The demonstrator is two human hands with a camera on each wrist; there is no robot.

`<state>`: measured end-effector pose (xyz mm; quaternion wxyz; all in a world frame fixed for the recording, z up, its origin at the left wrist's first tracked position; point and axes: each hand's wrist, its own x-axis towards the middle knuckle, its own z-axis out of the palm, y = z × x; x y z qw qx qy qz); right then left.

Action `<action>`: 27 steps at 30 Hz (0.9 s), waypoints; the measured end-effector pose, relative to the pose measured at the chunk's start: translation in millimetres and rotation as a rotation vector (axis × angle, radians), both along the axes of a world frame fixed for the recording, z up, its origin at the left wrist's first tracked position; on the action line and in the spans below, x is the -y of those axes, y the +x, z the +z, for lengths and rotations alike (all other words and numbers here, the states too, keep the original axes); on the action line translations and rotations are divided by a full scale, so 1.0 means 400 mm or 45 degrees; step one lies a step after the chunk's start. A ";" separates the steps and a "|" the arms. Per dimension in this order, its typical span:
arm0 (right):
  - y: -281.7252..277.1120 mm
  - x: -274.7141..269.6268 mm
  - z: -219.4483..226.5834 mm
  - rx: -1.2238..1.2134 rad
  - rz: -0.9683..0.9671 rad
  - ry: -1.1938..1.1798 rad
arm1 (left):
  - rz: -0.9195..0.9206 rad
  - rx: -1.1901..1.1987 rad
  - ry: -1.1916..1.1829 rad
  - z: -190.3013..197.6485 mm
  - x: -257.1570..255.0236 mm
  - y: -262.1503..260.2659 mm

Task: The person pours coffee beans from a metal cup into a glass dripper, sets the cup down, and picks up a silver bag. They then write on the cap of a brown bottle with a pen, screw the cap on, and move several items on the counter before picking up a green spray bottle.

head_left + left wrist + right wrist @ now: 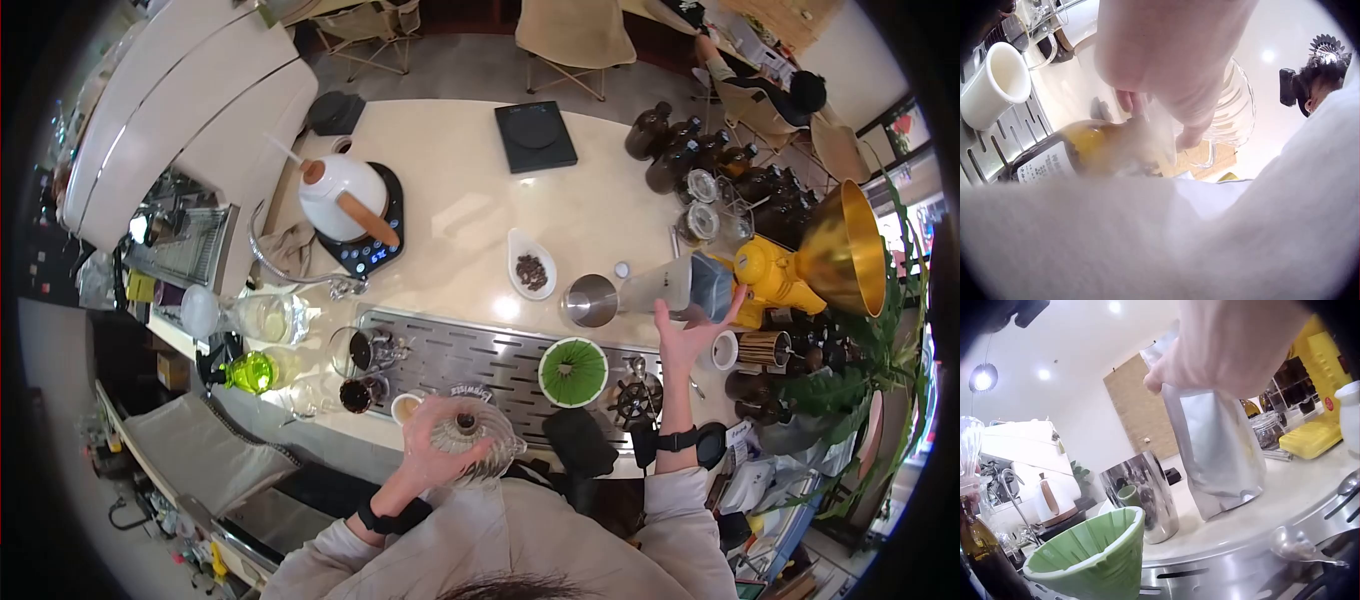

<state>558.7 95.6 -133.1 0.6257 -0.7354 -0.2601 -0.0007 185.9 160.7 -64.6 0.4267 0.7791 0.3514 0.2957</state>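
My left hand [440, 450] grips a clear ribbed glass dripper [490, 445] close to my body. An amber bottle [1085, 147] with a white label stands under that hand in the left wrist view. My right hand [682, 335] reaches to a silver pouch [1216, 447], thumb and fingers spread wide at its upper part. The pouch stands upright on the counter. Left of it is a steel cup [590, 300]. A green ribbed dripper [573, 372] with a white rim sits on the slotted metal tray [500, 345], between the hands.
A white dish [531, 264] holds coffee beans. At the left, a white kettle [340, 200] stands on its base; a black scale [536, 137] lies at the back. Brown bottles [668, 165] and a yellow grinder [775, 275] line the right side. A white cup [997, 84] is near my left hand.
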 end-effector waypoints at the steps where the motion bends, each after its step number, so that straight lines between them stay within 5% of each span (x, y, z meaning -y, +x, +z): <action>1: -0.002 -0.010 -0.009 0.024 0.015 0.071 | -0.023 0.009 0.035 -0.009 -0.003 -0.001; 2: -0.004 -0.021 -0.018 0.049 0.032 0.140 | -0.030 0.042 0.008 -0.015 -0.002 -0.002; 5: 0.052 0.017 -0.147 -0.116 -0.182 -0.302 | 0.001 0.081 -0.022 -0.003 -0.003 0.005; 11: 0.020 -0.018 -0.066 0.017 -0.306 0.021 | -0.007 0.099 0.027 -0.011 0.000 0.004; 14: 0.043 0.041 -0.039 0.310 -0.279 -0.170 | -0.020 0.092 -0.040 -0.012 0.002 0.000; 17: 0.030 0.069 0.086 0.462 0.044 -0.127 | -0.027 0.089 -0.004 -0.009 -0.003 0.000; 20: 0.000 0.063 0.173 0.202 0.298 -0.126 | -0.001 0.155 0.010 -0.019 -0.002 0.003; 22: -0.020 0.053 0.232 0.387 0.379 -0.299 | 0.004 0.155 -0.008 -0.022 -0.001 0.001; 24: -0.043 0.030 0.285 0.899 0.402 -0.532 | -0.006 0.144 -0.028 -0.024 -0.002 -0.001; 27: -0.043 0.027 0.294 0.995 0.505 -0.768 | -0.019 0.130 -0.042 -0.028 -0.002 -0.007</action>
